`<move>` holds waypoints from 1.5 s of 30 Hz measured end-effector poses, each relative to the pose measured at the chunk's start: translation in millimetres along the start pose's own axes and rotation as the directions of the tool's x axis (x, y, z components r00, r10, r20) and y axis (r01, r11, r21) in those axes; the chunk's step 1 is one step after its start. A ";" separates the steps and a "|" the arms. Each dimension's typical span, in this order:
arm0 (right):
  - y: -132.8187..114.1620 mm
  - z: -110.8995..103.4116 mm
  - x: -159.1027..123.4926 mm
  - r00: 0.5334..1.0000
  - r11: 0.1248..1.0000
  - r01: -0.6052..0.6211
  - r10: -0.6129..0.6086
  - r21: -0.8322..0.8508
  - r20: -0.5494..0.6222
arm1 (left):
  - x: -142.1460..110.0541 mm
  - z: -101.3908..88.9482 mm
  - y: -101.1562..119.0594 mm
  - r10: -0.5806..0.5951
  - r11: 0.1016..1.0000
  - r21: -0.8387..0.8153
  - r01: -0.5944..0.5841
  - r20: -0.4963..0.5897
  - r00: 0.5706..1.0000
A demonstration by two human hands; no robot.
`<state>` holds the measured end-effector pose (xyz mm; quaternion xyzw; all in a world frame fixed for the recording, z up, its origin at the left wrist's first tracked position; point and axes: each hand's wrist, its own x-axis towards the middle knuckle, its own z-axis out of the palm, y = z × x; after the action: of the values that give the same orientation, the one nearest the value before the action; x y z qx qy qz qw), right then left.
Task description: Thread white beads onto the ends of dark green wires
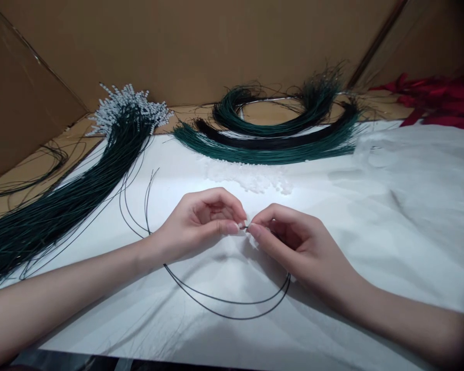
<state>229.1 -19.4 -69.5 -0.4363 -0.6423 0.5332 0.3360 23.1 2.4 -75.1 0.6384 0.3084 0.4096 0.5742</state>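
Observation:
My left hand (206, 214) and my right hand (294, 232) meet fingertip to fingertip over the white sheet. Thumb and forefinger of the left are pinched on what looks like a tiny white bead, mostly hidden by the fingertips. The right pinches the end of a thin dark cord (232, 318), whose tip shows between the two hands. From the right hand the cord loops down toward me in two strands and passes beneath my left forearm. Just beyond my hands lies a scattered pile of small white beads (251, 178).
At left lies a thick bundle of dark green cords (100, 170) with white beaded ends (129, 111). Curved bundles of green and black cords (270, 152) lie at the back. Red ribbons (444, 100) sit back right, near clear plastic (417, 185). Cardboard walls (201, 46) enclose the far side.

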 end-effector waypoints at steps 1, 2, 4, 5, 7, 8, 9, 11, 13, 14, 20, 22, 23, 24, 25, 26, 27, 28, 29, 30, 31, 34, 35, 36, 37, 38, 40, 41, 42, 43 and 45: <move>-0.2 0.3 0.0 1.000 1.000 -0.001 0.001 -0.003 -0.006 | -0.2 0.0 -0.6 -0.004 1.000 -0.012 0.004 0.003 1.000; -0.5 0.5 -0.1 1.000 1.000 -0.002 0.002 -0.005 -0.010 | -0.4 -0.1 -1.2 -0.005 1.000 -0.024 0.005 0.005 1.000; -1.2 1.0 -0.5 1.000 1.000 0.002 -0.002 -0.004 -0.016 | -0.8 -0.3 -2.2 -0.005 0.999 -0.045 0.005 0.004 1.000; -1.5 1.1 -0.7 1.000 1.000 0.006 -0.006 -0.004 -0.019 | -0.9 -0.3 -2.4 -0.008 0.998 -0.054 0.008 0.003 1.000; -1.9 1.0 -1.1 1.000 1.000 0.016 -0.017 -0.004 -0.022 | -1.0 0.0 -2.4 -0.013 0.997 -0.072 0.013 0.000 1.000; -1.9 0.9 -1.3 1.000 1.000 0.018 -0.019 -0.006 -0.023 | -0.9 0.2 -2.3 -0.017 0.997 -0.080 0.017 0.002 1.000; -1.7 0.7 -1.4 0.999 1.000 0.020 -0.020 -0.008 -0.025 | -0.7 0.6 -2.3 -0.020 0.996 -0.087 0.020 0.007 1.000; -1.1 0.4 -1.6 1.000 1.000 0.020 -0.020 -0.010 -0.022 | -0.1 1.2 -2.3 -0.018 0.995 -0.101 0.020 0.013 1.000; -0.6 0.3 -1.8 1.000 1.000 0.014 -0.014 -0.011 -0.020 | 0.3 1.7 -2.5 -0.015 0.994 -0.105 0.016 0.011 1.000; -0.5 0.3 -1.9 1.000 1.000 0.014 -0.014 -0.011 -0.020 | 0.4 1.9 -2.5 -0.013 0.994 -0.104 0.013 0.006 1.000; -1.5 0.7 -2.6 1.000 1.000 0.021 -0.021 -0.022 -0.018 | -0.5 1.8 -2.2 -0.012 0.995 -0.101 0.011 -0.006 1.000; -1.8 0.8 -2.6 1.000 1.000 0.019 -0.019 -0.020 -0.019 | -0.7 1.5 -2.4 -0.015 0.995 -0.103 0.015 -0.001 1.000; -1.8 0.9 -2.5 1.000 1.000 0.020 -0.020 -0.017 -0.021 | -0.7 1.3 -2.4 -0.015 0.995 -0.102 0.015 0.000 1.000; -1.7 1.1 -2.4 0.999 1.000 0.023 -0.023 -0.013 -0.023 | -0.7 1.1 -2.5 -0.020 0.995 -0.100 0.019 -0.002 1.000; -1.6 1.3 -2.3 0.999 1.000 0.028 -0.028 -0.010 -0.027 | -0.8 0.9 -2.5 -0.023 0.995 -0.097 0.023 -0.004 1.000; -1.4 1.5 -2.1 0.999 0.999 0.032 -0.032 -0.009 -0.032 | -0.9 0.7 -2.4 -0.028 0.995 -0.096 0.027 -0.006 1.000; -1.2 1.7 -2.0 0.999 0.999 0.036 -0.037 -0.010 -0.034 | -1.0 0.6 -2.2 -0.032 0.995 -0.097 0.032 -0.005 0.999; -1.0 1.8 -1.9 0.998 0.999 0.041 -0.041 -0.013 -0.036 | -1.1 0.5 -2.0 -0.037 0.995 -0.096 0.037 -0.003 0.999; -0.9 1.9 -1.9 0.998 0.999 0.045 -0.046 -0.017 -0.039 | -1.3 0.4 -1.8 -0.041 0.995 -0.092 0.040 0.000 0.999; -0.8 1.9 -1.9 0.998 0.999 0.049 -0.050 -0.020 -0.042 | -1.5 0.3 -1.6 -0.042 0.995 -0.085 0.043 0.006 0.999; -0.8 1.9 -2.0 0.998 0.998 0.051 -0.052 -0.024 -0.043 | -1.7 0.2 -1.3 -0.042 0.996 -0.075 0.042 0.009 0.999; -0.5 1.7 -2.7 0.998 0.998 0.052 -0.053 -0.026 -0.044 | -2.2 -0.3 -0.8 -0.038 0.999 -0.026 0.038 0.015 0.999; -0.3 1.6 -3.0 0.998 0.998 0.052 -0.053 -0.026 -0.044 | -2.2 -0.4 -0.7 -0.037 0.999 -0.011 0.038 0.017 0.999; -0.2 1.6 -3.3 0.998 0.998 0.050 -0.051 -0.025 -0.043 | -2.1 -0.4 -0.7 -0.036 0.999 0.000 0.036 0.018 0.999; 0.0 1.6 -3.5 0.998 0.998 0.051 -0.052 -0.026 -0.044 | -2.0 -0.4 -0.6 -0.035 0.999 0.010 0.035 0.019 0.999; 0.1 1.6 -3.6 0.998 0.998 0.053 -0.054 -0.026 -0.044 | -1.9 -0.3 -0.5 -0.035 0.999 0.017 0.034 0.018 0.999; 0.3 1.7 -3.8 0.997 0.998 0.056 -0.058 -0.031 -0.048 | -1.7 0.1 -0.2 -0.035 0.999 0.027 0.034 0.018 0.999; 0.4 1.7 -3.7 0.997 0.998 0.058 -0.060 -0.033 -0.051 | -1.7 0.4 0.0 -0.036 0.999 0.030 0.035 0.020 0.999; 0.6 1.8 -3.6 0.996 0.998 0.061 -0.063 -0.035 -0.057 | -1.7 0.7 0.1 -0.037 0.999 0.033 0.036 0.022 0.999; 0.8 1.9 -3.5 0.996 0.997 0.062 -0.064 -0.037 -0.062 | -1.8 0.9 0.2 -0.039 0.999 0.034 0.038 0.025 0.999; 1.3 2.1 -3.4 0.996 0.998 0.059 -0.061 -0.038 -0.066 | -1.8 1.2 0.1 -0.041 0.999 0.031 0.040 0.029 0.999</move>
<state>228.7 -23.2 -71.1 -0.4404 -0.6531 0.4962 0.3652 23.3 0.2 -75.3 0.6466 0.3186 0.3837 0.5772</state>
